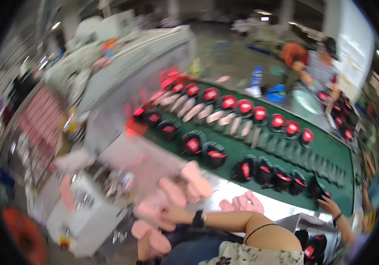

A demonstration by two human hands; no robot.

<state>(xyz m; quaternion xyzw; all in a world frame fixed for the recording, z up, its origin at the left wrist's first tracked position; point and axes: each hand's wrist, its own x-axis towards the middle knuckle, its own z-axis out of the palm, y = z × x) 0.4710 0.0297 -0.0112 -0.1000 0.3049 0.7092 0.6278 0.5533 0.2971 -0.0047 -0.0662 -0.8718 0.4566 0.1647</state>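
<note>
At the lower edge, my left hand (144, 247) is closed on a pink insole (157, 240) that points up and to the right. My right hand (176, 215), with a black watch on its wrist, reaches across to the left. Its fingers, partly blurred, close on the edge of another pink insole (149, 207) at the near end of the table. More loose pink insoles (172, 191) lie just beyond that hand. A small heap of pink pieces (244, 203) rests on the metal tabletop to the right.
A green conveyor belt (238, 154) carries rows of black-and-red shoes (193, 143) and pink insoles out of a grey machine (132, 75) glowing red. At right, a co-worker's hand (329, 206) touches a shoe. Another person (322, 62) works at the far end. A white box-shaped machine (83, 212) stands left.
</note>
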